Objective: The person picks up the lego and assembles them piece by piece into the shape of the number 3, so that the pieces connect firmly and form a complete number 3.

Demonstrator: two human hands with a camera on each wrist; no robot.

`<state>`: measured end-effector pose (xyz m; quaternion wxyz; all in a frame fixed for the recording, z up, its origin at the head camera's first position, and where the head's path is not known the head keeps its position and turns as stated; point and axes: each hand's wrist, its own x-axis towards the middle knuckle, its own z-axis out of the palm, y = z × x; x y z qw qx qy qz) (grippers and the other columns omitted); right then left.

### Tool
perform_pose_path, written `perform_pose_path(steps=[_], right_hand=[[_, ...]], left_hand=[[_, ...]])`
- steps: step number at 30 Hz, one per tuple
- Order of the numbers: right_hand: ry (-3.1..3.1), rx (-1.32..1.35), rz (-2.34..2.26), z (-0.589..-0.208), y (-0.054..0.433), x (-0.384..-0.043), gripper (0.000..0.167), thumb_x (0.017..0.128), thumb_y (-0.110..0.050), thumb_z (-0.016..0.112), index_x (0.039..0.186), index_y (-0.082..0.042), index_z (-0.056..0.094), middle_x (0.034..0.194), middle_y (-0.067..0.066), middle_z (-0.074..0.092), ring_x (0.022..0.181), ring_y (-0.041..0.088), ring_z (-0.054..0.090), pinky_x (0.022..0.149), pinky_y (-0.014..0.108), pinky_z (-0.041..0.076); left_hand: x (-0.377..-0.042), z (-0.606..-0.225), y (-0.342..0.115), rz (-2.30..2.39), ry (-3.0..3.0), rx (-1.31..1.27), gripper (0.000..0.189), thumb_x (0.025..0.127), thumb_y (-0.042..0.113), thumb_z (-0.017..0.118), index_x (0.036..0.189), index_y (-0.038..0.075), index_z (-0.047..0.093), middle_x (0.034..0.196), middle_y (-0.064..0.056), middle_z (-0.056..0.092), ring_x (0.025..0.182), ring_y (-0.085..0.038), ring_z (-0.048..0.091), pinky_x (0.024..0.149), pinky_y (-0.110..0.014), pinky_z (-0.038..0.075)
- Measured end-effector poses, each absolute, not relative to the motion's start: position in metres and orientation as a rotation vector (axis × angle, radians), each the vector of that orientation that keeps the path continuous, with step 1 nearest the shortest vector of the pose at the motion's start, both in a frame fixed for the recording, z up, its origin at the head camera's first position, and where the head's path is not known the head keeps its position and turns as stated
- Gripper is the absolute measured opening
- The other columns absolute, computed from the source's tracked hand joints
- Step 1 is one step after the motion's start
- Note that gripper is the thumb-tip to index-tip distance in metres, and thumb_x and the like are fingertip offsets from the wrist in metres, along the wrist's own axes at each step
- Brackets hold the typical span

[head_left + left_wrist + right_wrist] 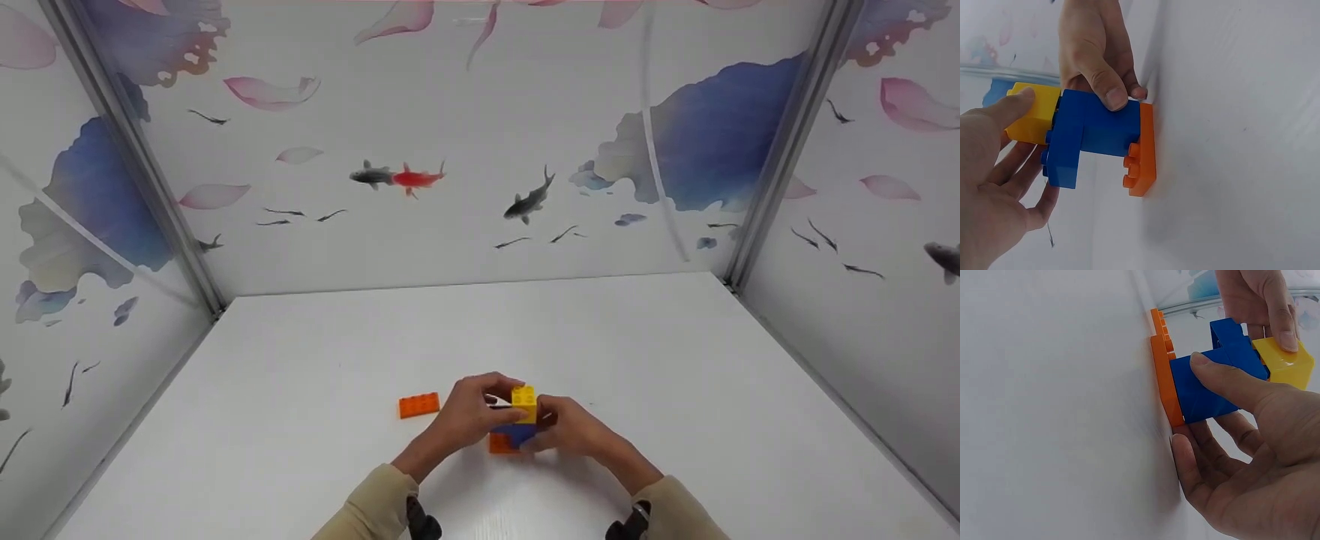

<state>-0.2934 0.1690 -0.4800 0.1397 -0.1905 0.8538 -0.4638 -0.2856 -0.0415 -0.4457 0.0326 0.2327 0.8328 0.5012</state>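
Note:
A stack of toy building bricks stands on the white table: an orange brick [1148, 149] at the bottom, a blue block [1111, 124] on it, a longer blue brick [1067, 143] jutting out to the left above, and a yellow brick [524, 405] on top. My left hand [472, 409] pinches the yellow brick between thumb and fingers. With thumb and fingers, my right hand [574, 426] grips the lower blue block from its right side. The right wrist view shows its thumb [1224, 379] flat against that block. The yellow brick's underside is hidden.
A second orange brick [418, 405] lies flat on the table [337, 345], left of my left hand. White panels [465, 247] printed with fish and petals rise at the back and both sides, joined by metal corner posts [780, 150].

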Motion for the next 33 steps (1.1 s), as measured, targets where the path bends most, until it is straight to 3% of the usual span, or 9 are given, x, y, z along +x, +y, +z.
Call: perform_pose_path(steps=[11,33], right_hand=[[2.438,-0.493,-1.351,-0.4786,0.1684,-0.2931,0.048,0.08,-0.016,0.084,0.123,-0.011,0.065,0.12,0.006,0.068,0.109,0.022,0.063,0.106,0.051,0.05],[2.435,-0.524,-1.387,-0.4815,0.1701,-0.295,0.038,0.08,-0.017,0.084,0.113,-0.01,0.066,0.116,0.008,0.068,0.104,0.021,0.063,0.101,0.047,0.053]], left_hand=[[-0.2897,-0.4463,-0.0418,1.598,2.494,0.734,0.035,0.089,0.029,0.077,0.119,0.012,0.071,0.113,-0.003,0.071,0.101,-0.018,0.065,0.091,-0.031,0.058],[-0.2872,-0.4491,-0.0421,1.5,2.59,0.834,0.032,0.091,0.028,0.074,0.117,0.012,0.066,0.12,-0.004,0.07,0.102,-0.014,0.066,0.091,-0.024,0.055]])
